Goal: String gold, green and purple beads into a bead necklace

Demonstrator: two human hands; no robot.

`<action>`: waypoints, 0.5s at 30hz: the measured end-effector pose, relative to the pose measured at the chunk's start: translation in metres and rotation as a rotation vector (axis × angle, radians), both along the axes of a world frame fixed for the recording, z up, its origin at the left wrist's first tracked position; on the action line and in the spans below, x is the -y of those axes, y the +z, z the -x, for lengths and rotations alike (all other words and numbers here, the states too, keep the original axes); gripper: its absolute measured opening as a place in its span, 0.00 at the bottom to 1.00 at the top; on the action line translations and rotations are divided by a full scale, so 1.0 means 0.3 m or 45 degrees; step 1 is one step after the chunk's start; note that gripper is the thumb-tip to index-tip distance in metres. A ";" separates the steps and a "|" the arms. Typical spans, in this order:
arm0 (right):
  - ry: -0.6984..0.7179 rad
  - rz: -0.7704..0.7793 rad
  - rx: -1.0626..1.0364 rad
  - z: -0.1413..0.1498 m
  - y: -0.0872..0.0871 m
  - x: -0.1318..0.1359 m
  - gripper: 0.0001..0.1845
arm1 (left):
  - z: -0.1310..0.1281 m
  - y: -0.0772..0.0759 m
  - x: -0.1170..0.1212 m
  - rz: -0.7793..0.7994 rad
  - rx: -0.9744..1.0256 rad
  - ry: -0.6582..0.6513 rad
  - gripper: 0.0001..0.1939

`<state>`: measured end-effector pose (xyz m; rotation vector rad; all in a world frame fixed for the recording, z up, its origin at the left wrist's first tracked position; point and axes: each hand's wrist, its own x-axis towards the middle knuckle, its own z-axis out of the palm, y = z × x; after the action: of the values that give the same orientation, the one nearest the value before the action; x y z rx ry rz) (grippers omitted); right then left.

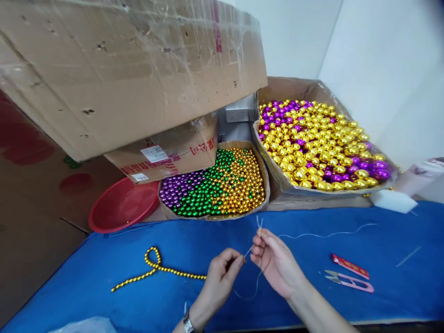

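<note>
- Pinching the pale thread [247, 252] in the left hand [224, 273], thumb and forefinger pressed together on it, and wearing a band [188, 323] at that wrist
- Clamping the thread also in the right hand [273, 259], a little higher, with short ends poking up above the thumb and fingertip
- Stretching a short length between both hands over the blue cloth [298, 291], while trailing one curve below them and a wavy run to the right
- Having the gold bead strand [182, 273] lying on the cloth at left, looping once, its right end meeting the outline of the left hand; not being able to tell whether touching
- Having pink snips [350, 281] resting right of the right hand, just beside a red strip [350, 267]
- Facing a low carton [267, 186] of purple, green and gold beads, standing between a red bowl [109, 206] and a larger carton [268, 164] of gold and purple beads
</note>
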<state>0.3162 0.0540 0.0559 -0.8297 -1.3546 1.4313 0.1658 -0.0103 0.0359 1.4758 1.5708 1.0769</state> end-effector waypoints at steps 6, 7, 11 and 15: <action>-0.009 -0.417 0.213 -0.028 0.000 -0.002 0.08 | 0.085 0.034 0.003 0.019 -0.156 -0.165 0.10; 0.046 -0.539 0.308 -0.023 -0.012 0.001 0.07 | 0.089 0.038 0.001 0.047 -0.094 -0.190 0.10; 0.179 -0.960 0.660 0.003 -0.058 0.013 0.14 | 0.076 0.047 0.006 0.139 0.134 -0.199 0.12; 0.095 -1.413 1.118 -0.018 -0.065 0.016 0.14 | 0.074 0.051 0.040 0.156 -0.050 -0.231 0.17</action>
<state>0.3217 0.0494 0.0363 -0.6148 -2.4656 0.1116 0.1437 -0.0223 0.0511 1.5304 1.4706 0.8385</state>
